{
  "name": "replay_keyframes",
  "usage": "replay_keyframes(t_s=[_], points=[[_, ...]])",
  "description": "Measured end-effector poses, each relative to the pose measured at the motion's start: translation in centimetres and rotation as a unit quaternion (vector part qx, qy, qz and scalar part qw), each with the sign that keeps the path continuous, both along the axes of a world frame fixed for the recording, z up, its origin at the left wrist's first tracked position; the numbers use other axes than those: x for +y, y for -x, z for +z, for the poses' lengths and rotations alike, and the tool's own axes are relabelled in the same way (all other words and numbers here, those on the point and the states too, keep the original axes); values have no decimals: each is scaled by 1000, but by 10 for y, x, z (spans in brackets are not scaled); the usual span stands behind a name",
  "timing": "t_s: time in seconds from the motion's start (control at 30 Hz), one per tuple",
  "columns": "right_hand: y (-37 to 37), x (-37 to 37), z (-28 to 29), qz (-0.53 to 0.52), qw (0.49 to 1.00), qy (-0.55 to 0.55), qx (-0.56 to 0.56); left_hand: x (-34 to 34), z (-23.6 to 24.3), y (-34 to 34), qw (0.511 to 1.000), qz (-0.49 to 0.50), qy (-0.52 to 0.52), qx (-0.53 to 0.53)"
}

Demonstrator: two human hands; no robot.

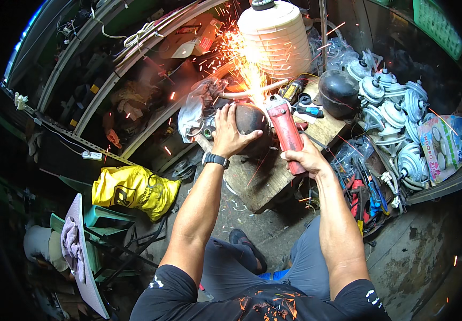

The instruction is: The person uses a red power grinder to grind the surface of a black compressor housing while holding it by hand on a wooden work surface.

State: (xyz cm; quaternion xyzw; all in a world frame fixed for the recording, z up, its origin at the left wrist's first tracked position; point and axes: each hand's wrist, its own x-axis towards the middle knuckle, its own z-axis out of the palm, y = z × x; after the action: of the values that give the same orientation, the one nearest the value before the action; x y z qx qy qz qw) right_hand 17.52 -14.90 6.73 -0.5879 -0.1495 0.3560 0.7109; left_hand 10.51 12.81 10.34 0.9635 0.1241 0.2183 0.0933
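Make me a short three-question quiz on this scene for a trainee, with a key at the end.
1. Multiple choice: What does the right hand hold?
a) a white tank
b) a red power tool
c) a blue cable

2. True or false: The left hand rests on a dark rounded object.

3. Fill the gap: As the person sees it, the yellow bag lies to the ____ of the wooden board.

Key: 1. b; 2. true; 3. left.
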Motion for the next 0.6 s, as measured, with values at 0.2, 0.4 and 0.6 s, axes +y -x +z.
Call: replay_keyframes(t_s=[0.2, 0.4, 0.6], points=[[1, 2, 2, -1, 1000, -9, -3, 0, -2, 1, 1000, 0, -1, -4], [2, 3, 3, 8, 1000, -11, 13, 0, -1, 1, 1000, 7, 2, 13], [0, 3, 9, 21, 998, -44, 31, 1, 8, 2, 997, 14, 10, 76]])
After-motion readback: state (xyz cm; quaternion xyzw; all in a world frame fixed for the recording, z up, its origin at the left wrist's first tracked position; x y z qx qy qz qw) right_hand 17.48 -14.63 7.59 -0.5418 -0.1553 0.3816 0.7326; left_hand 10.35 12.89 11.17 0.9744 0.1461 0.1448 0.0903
